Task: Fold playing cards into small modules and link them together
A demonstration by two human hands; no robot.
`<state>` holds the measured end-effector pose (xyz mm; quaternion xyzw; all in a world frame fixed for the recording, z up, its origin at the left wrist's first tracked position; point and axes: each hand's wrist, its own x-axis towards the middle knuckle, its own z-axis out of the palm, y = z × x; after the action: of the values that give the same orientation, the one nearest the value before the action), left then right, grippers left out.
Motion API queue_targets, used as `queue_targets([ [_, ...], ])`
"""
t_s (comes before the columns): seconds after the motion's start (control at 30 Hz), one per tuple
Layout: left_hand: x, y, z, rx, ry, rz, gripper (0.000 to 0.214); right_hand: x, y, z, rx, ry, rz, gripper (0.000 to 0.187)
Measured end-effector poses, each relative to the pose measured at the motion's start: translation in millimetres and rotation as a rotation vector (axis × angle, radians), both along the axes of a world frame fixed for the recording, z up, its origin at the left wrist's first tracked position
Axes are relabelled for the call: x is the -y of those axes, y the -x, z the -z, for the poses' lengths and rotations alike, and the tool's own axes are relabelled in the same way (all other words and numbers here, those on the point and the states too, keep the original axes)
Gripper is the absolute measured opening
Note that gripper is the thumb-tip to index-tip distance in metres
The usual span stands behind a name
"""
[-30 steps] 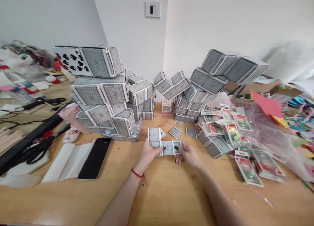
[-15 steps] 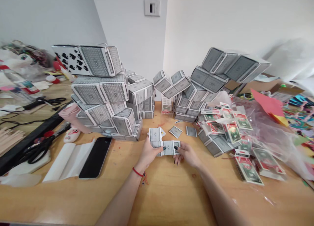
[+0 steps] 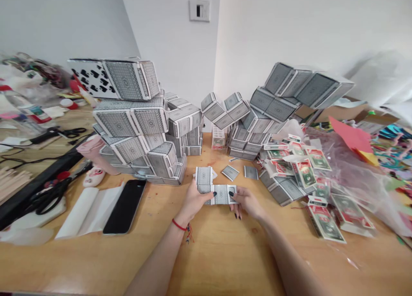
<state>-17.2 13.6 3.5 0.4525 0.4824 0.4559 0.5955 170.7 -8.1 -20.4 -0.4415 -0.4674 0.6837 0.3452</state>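
Observation:
In the middle of the table, both hands grip a small piece made of playing cards (image 3: 221, 194), grey patterned backs showing. My left hand (image 3: 194, 200) holds its left part, thumb pressed on the front near the inner corner where one card block rises. My right hand (image 3: 245, 200) pinches the right end, its thumb on the end card and its lower fingers underneath. Just beyond lie two loose cards, a tilted card (image 3: 230, 173) and a card (image 3: 251, 172) to its right. How the piece is joined behind is hidden.
Tall card-block stacks stand at left (image 3: 135, 120) and right (image 3: 280, 103). Card boxes (image 3: 304, 171) pile up at right beside a plastic bag (image 3: 347, 167). At left lie a phone (image 3: 125, 206), white paper (image 3: 88, 212) and black scissors (image 3: 53, 195). A wall is behind.
The fingers of my right hand beneath the piece have shifted slightly right and down. Both hands keep their hold on the playing cards, which stay almost in place.

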Motion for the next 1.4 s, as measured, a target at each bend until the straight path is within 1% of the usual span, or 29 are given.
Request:
queue_targets([
  [0.07, 0, 1, 0.2, 0.009, 0.003, 0.007, 0.058, 0, -1, -0.9, 0.024, -0.016, 0.005, 0.032],
  [0.23, -1, 2, 3.7, 0.021, -0.008, 0.018, 0.058, 4, 4, -9.2, 0.116, -0.105, 0.097, 0.031],
  [0.33, -1, 3, 6.0, 0.003, -0.031, 0.023, 0.06, 6, 9, -13.3, 0.125, -0.148, 0.143, 0.034],
  [0.57, 0, 2, 6.5, -0.013, -0.065, 0.026, 0.059, 7, 14, -11.2, 0.124, -0.163, 0.177, 0.036],
  [0.73, -1, 4, 10.1, 0.034, -0.064, 0.032, 0.061, 9, 12, -7.2, 0.149, -0.159, 0.157, 0.037],
  [0.97, -2, 3, 19.9, 0.031, -0.071, -0.002, 0.063, 9, 15, 6.7, 0.116, -0.146, 0.159, 0.032],
  [1.07, -2, 2, 20.6, 0.022, -0.074, -0.015, 0.063, 9, 16, 6.9, 0.132, -0.157, 0.148, 0.031],
  [1.23, -2, 2, 20.8, 0.009, -0.089, -0.002, 0.061, 11, 18, 2.8, 0.172, -0.189, 0.13, 0.028],
  [1.4, -2, 2, 22.4, 0.008, -0.076, -0.018, 0.061, 11, 18, 4.8, 0.163, -0.203, 0.127, 0.028],
])
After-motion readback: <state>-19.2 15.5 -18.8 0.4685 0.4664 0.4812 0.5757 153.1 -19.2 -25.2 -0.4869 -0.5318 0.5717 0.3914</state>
